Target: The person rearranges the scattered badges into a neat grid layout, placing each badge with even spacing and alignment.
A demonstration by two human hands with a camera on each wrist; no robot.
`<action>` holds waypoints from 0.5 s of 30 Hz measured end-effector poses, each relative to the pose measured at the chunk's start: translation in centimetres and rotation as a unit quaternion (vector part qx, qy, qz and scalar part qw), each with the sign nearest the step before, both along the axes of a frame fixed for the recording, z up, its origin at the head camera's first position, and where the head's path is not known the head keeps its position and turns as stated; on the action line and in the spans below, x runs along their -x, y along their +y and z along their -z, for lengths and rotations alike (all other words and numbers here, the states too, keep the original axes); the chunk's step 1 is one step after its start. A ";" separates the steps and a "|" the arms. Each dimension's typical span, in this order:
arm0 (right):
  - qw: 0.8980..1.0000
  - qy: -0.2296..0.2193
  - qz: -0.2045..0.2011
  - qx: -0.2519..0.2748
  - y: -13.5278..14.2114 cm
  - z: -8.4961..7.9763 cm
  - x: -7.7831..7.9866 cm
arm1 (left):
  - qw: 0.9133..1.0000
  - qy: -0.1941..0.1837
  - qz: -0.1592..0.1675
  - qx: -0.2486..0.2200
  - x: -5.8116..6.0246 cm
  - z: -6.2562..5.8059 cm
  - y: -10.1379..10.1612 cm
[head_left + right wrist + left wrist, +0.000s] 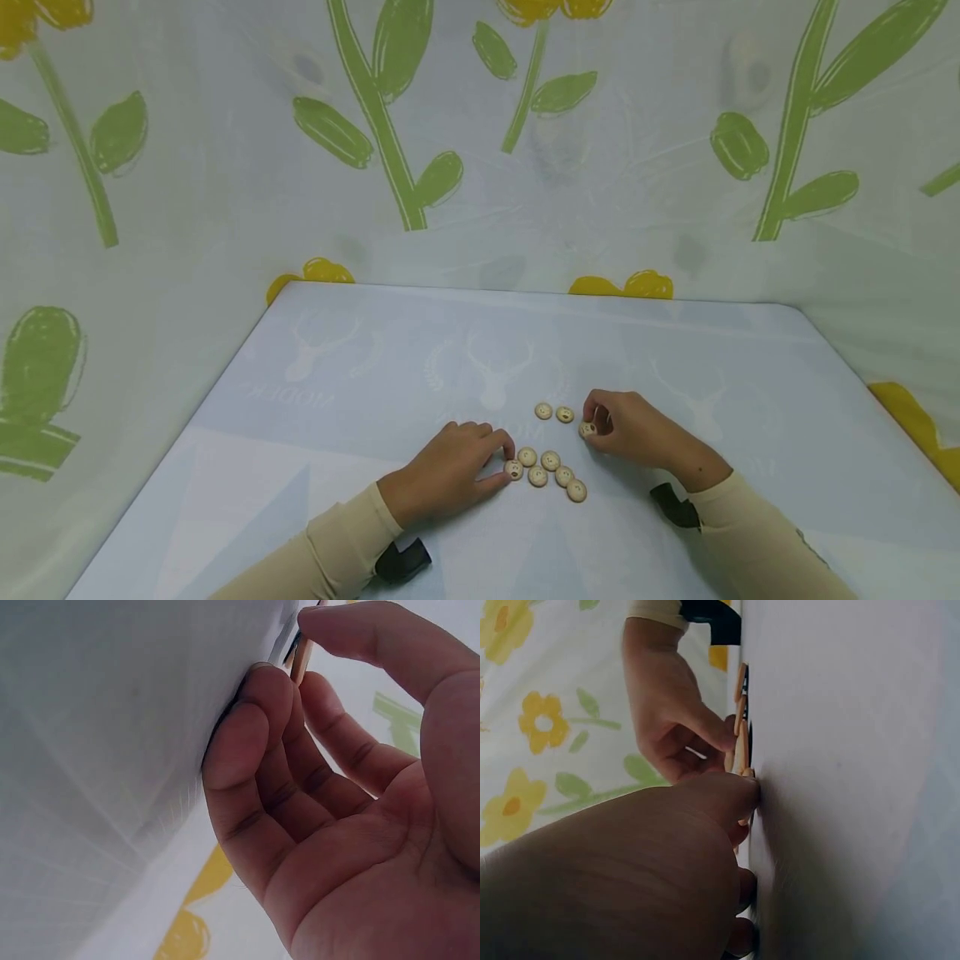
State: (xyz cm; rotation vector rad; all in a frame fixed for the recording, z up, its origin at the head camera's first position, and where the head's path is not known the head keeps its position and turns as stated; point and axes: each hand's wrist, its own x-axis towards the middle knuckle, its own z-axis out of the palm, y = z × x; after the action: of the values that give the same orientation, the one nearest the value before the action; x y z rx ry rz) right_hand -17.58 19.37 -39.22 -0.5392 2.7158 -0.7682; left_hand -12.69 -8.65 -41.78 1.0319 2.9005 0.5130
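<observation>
Small round wooden discs with dark face-like marks lie on the pale table. My left hand (457,471) pinches one disc (513,470) between thumb and index finger, down at the tabletop. Further right, my right hand (637,429) holds another disc (587,428) with its thumb and index finger; that disc (302,661) shows edge-on in the right wrist view. Two discs (543,410) lie just left of the right hand. Several more discs (551,461) sit close together beside the left fingertips. In the left wrist view, discs (741,682) appear only from the side.
A pale tabletop (420,367) with faint deer-head prints spreads around the hands. Behind it hangs a white cloth (247,125) with green leaves and yellow flowers. Black wrist mounts (403,561) sit under both forearms, near the table surface.
</observation>
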 end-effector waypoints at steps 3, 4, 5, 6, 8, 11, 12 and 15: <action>1.000 -0.008 0.011 -0.002 -0.1 -0.1 0.0 | 1.000 -0.005 -0.003 0.001 0.0 -0.1 0.0; 1.000 -0.011 0.013 -0.002 -0.1 -0.1 0.0 | 1.000 -0.007 -0.003 0.001 0.0 -0.1 0.0; 1.000 -0.012 0.016 -0.003 -0.2 -0.1 0.0 | 1.000 -0.009 -0.003 0.000 0.0 -0.2 0.0; 1.000 -0.014 0.018 -0.003 -0.2 -0.1 0.0 | 1.000 -0.010 -0.002 -0.001 0.0 -0.2 0.0; 1.000 -0.015 0.021 -0.003 -0.2 -0.1 0.1 | 1.000 -0.010 0.000 -0.001 0.0 -0.2 -0.1; 1.000 -0.014 0.023 -0.005 -0.2 -0.1 0.2 | 1.000 -0.009 0.001 -0.001 0.1 -0.2 -0.1; 1.000 -0.012 0.023 -0.005 -0.2 -0.1 0.3 | 1.000 -0.009 0.002 -0.002 0.1 -0.2 -0.1; 1.000 -0.007 0.021 -0.006 -0.1 -0.1 0.4 | 1.000 -0.011 0.000 -0.003 0.2 -0.2 -0.1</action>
State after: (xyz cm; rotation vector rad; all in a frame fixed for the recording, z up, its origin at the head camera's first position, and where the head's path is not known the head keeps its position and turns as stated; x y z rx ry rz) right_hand -17.94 19.24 -39.10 -0.4746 2.7249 -0.7612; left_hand -12.85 -8.75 -41.55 1.0198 2.8818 0.5311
